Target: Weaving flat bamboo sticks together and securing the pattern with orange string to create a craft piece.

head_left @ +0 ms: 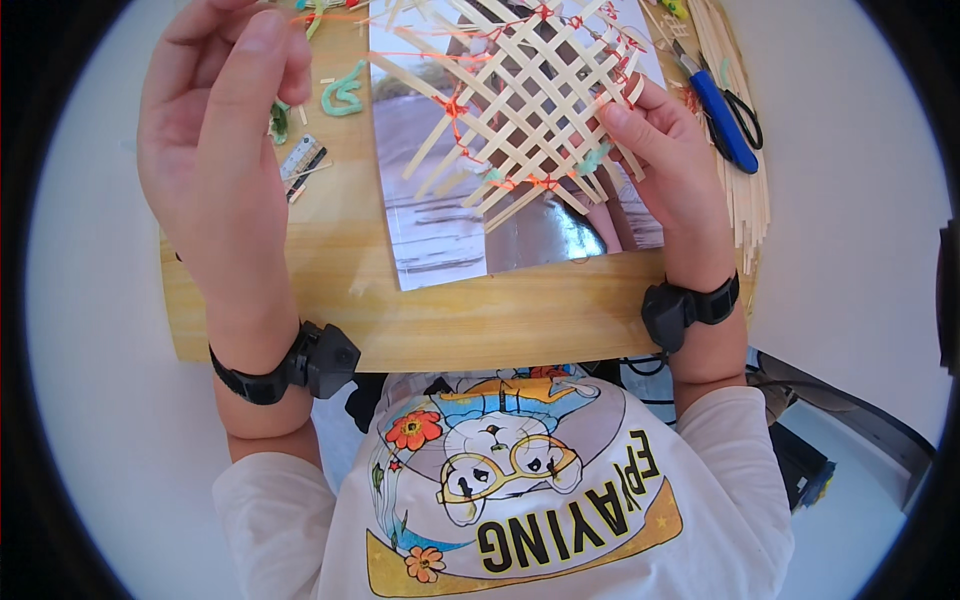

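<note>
Woven bamboo-strip lattice (545, 95) is gripped at its edge between the thumb and fingers of the right hand (670, 155), as curled, nearly closed fingers of the left hand (220, 150) pinch orange thread (335, 18); beneath the right fingers lies a glossy photo-printed sheet (435, 235), to their right a blue-handled tool (724, 115)
</note>
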The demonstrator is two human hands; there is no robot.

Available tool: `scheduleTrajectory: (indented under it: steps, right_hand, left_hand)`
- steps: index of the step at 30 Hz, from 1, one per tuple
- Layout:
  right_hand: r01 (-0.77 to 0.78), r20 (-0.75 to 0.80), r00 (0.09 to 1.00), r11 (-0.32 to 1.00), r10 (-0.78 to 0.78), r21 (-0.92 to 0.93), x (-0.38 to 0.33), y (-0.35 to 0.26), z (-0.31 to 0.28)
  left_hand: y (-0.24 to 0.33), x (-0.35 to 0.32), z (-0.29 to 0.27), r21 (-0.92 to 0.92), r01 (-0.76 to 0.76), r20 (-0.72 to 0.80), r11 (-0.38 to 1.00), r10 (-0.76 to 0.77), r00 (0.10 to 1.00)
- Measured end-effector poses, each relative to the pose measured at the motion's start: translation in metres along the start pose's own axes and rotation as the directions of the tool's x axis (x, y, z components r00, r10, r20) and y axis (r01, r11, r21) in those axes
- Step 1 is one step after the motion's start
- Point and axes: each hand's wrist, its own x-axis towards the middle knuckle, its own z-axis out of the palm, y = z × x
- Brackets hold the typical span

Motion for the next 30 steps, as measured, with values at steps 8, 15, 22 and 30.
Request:
scheduleTrajectory:
  steps: [8, 15, 22, 30]
  right_hand:
    - [-0.027, -0.052, 0.998, 0.990, 0.020, -0.136, -0.002, 0.002, 0.011]
    - [0.014, -0.071, 0.997, 1.000, -0.013, 0.013, 0.000, 0.005, 0.016]
    - [0.086, -0.076, 0.994, 0.991, -0.078, 0.100, 0.003, 0.008, 0.007]
    - [0.072, 0.109, 0.990, 0.984, -0.091, 0.161, 0.003, 0.009, 0.003]
  left_hand:
    - [0.001, -0.002, -0.009, -0.442, 0.205, 0.274, 0.873, -0.085, 0.958]
    - [0.014, -0.026, 0.033, -0.153, 0.086, 0.477, 0.985, -0.002, 0.879]
    - [0.018, -0.037, 0.039, 0.393, -0.668, 0.633, 0.632, 0.341, 0.695]
    - [0.019, -0.008, 0.014, 0.349, -0.008, -0.010, 0.937, 0.013, 1.000]
